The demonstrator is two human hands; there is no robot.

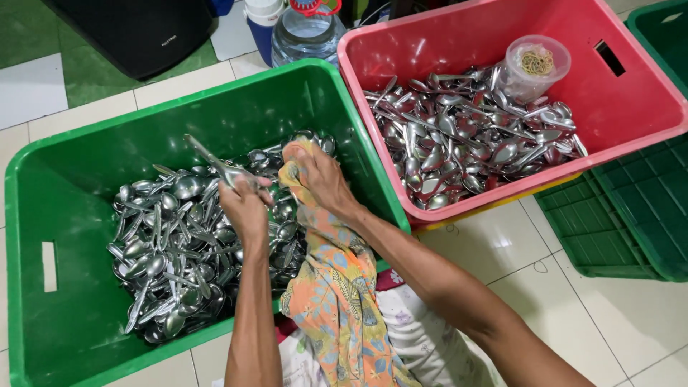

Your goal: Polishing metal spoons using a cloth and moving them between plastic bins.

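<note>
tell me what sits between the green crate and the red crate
Nothing: in the head view the green crate and the red crate stand side by side, rims nearly touching, with only a sliver of tiled floor showing lower down.

left hand (245, 208): our fist closed, forearm rising from 6 o'clock | right hand (321, 179): fingers clenched, arm entering from 5 o'clock
</note>
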